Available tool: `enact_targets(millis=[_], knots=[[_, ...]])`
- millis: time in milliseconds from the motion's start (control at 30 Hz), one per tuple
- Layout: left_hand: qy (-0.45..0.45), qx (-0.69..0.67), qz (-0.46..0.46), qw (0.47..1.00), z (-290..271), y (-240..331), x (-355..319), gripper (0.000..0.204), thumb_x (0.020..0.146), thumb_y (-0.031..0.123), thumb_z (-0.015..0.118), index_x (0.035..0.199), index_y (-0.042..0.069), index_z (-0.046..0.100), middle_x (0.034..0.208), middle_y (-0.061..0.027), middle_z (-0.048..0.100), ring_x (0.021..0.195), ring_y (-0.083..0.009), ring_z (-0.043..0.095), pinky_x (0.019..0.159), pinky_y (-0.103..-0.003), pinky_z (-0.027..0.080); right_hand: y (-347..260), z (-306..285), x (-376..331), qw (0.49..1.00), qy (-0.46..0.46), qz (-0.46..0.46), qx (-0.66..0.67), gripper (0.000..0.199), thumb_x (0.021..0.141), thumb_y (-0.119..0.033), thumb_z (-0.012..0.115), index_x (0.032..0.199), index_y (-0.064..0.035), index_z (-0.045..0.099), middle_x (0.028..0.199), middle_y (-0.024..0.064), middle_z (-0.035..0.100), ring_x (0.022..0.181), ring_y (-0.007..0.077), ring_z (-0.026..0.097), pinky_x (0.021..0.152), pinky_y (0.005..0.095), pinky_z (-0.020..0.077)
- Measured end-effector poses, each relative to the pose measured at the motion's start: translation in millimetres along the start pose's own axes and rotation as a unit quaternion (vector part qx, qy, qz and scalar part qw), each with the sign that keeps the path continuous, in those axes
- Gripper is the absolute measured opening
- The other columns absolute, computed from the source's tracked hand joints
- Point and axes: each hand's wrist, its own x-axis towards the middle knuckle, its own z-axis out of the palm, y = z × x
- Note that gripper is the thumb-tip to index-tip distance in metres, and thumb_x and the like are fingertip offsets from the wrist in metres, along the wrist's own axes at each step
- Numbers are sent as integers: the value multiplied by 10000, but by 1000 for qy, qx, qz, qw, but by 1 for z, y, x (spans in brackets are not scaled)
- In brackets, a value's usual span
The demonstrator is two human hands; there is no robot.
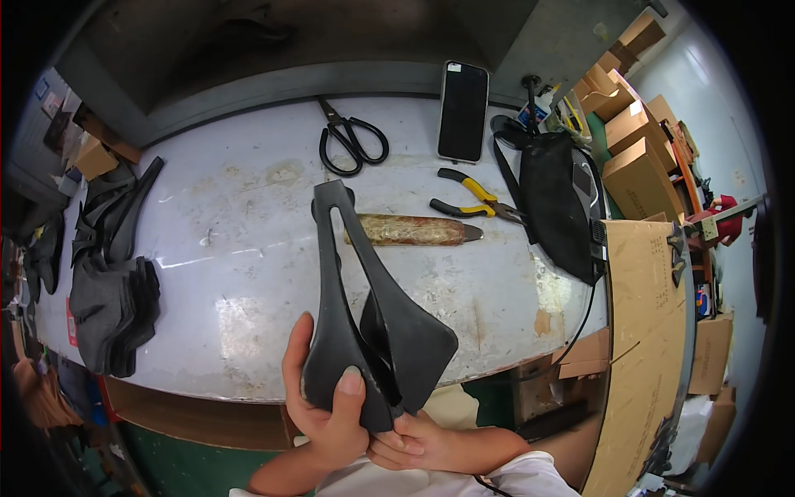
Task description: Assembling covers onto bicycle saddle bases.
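A black bicycle saddle (424, 331) with a long slot down its middle is held up over the table's near edge, its narrow nose pointing away from me. My left hand (330, 418) grips its left rear wing, thumb on top and fingers underneath. At the rear edge, the closed fingers of my right hand (407, 441) pinch the saddle; what lies beneath them is hidden. Just beyond the saddle lies a tape-wrapped handle tool (410, 230) with a short dark metal tip. Farther off are black-handled scissors (354, 147) and yellow-and-black pliers (480, 197).
On the worn white table (224, 273), a stack of black saddle-shaped covers (112, 315) sits at left, with more black pieces (116, 211) behind. A phone (463, 112) lies at the back. To the right are a black bag (556, 199) and cardboard (646, 331).
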Motion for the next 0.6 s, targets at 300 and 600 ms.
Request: enact_targets(millis=[300,600], knots=[[26,36,69,997,1,3,2,663,906,153,577,1455,-33,254,1312,-186,502,1133,-214,538,968,-327,441,-2,0,-5,974,168,-72,-130,323,921,-340,656,788,-58,570,472,-7,434,379,104,402,399,250,304],[34,41,47,997,3,10,11,616,911,135,548,1451,-16,294,1314,-176,501,1119,-223,552,957,-333,457,-27,17,-2,782,-69,-262,-561,761,810,-280,754,1415,1,387,1524,334,140,832,270,684,646,287,503]])
